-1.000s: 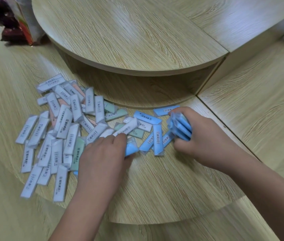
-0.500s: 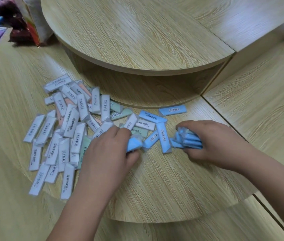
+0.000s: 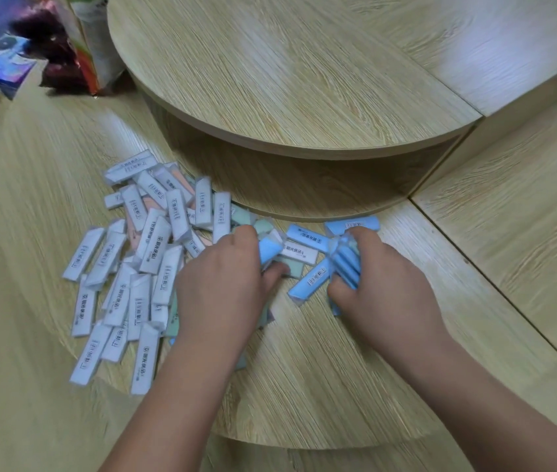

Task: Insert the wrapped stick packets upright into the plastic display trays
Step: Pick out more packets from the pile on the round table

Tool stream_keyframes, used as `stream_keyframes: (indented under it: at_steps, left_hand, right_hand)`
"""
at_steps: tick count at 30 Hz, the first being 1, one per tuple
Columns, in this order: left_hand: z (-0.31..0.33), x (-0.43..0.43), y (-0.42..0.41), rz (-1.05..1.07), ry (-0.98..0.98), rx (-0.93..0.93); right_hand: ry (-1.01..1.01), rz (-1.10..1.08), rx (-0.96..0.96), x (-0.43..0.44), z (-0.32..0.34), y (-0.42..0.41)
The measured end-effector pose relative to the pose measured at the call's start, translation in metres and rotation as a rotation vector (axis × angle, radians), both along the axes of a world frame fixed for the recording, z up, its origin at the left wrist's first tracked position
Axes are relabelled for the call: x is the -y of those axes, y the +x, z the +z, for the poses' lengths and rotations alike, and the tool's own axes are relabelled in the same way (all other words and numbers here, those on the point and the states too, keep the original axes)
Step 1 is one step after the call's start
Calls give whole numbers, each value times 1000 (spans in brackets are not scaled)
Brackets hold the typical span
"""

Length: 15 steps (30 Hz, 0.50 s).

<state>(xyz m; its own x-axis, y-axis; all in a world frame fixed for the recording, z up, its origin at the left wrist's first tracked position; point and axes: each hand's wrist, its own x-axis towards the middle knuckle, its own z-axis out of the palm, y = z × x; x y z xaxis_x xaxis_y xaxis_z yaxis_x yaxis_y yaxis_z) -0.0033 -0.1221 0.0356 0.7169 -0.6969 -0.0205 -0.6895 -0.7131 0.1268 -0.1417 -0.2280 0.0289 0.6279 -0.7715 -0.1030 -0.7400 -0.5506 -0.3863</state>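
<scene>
Wrapped stick packets (image 3: pixel 141 260) lie scattered on your round pale-wood worktop (image 3: pixel 304 386).
Your left hand (image 3: pixel 222 284) fingers curl round one blue packet (image 3: pixel 268 251), your right hand (image 3: pixel 386 287) grips a blue bundle (image 3: pixel 347 267); the loose pile lies at nine o'clock.

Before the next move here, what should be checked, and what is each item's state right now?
1. Right hand grip on the bundle of blue packets: ok, fingers curl round it.
2. Left hand grip on a blue packet: ok, pinched.
3. Display tray in view: not ok, none visible.
4. Loose packets within reach on the round table: ok.
5. Bundle ends lined up for upright insertion: cannot tell, the hand covers them.
</scene>
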Motion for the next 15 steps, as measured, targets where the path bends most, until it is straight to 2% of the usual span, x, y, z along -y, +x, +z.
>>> stream_keyframes:
  at_steps: [8,12,15]
  left_hand:
    - [-1,8,12,-71,45,-95]
    - [7,7,13,-92,-36,-85]
    - [15,-5,20,-107,-113,-143]
  right_hand:
    - [-13,-41,-75,4,1,7]
    - [-7,-33,-141,9,7,11]
    - [24,-10,-81,15,15,6]
